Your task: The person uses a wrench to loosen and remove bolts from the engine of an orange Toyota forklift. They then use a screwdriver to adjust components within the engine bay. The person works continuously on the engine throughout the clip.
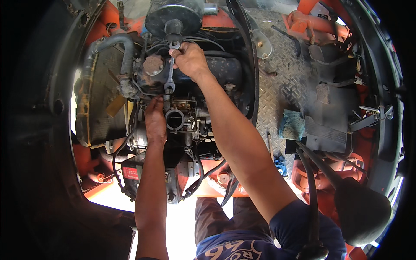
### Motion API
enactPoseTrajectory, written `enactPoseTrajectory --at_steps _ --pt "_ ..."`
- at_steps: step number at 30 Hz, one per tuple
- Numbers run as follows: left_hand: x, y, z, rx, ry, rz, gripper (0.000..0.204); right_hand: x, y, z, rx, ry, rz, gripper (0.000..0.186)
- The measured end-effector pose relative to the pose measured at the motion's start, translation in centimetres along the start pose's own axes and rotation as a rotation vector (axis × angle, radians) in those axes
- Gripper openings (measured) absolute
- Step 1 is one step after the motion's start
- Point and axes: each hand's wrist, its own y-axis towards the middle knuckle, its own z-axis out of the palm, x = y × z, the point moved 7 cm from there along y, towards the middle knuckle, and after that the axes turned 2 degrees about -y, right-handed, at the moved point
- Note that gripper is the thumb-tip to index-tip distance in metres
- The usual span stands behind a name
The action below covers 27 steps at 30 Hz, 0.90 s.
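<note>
My right hand grips the upper end of a double open-ended wrench, which stands nearly upright over the engine. The wrench's lower jaw is at a small dark fitting, though its exact seat is hard to see. Close below that jaw, my left hand reaches in with its fingers bent together at the fitting's left side; whatever they hold is hidden. Right beside this hand is a carburetor with a round open throat. Behind the wrench lies a black valve cover with a rusty round cap.
A black canister sits at the far side. On the left are a radiator and a thick hose; a battery is nearer. Tread plate, pedals, a blue sponge-like block and levers lie right.
</note>
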Motion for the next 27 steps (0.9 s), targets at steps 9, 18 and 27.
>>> enactPoseTrajectory --at_steps 9,18,27 --pt "-0.3 0.0 0.2 0.007 -0.004 0.002 0.031 -0.2 0.3 1.4 -0.045 -0.053 -0.071 0.028" --pt "-0.1 0.4 0.3 0.025 -0.017 -0.012 0.038 -0.8 0.2 2.3 0.038 0.081 0.002 0.03" --pt "0.1 0.3 0.3 0.041 -0.013 -0.028 0.041 1.9 -0.5 5.1 0.122 -0.142 -0.196 0.027"
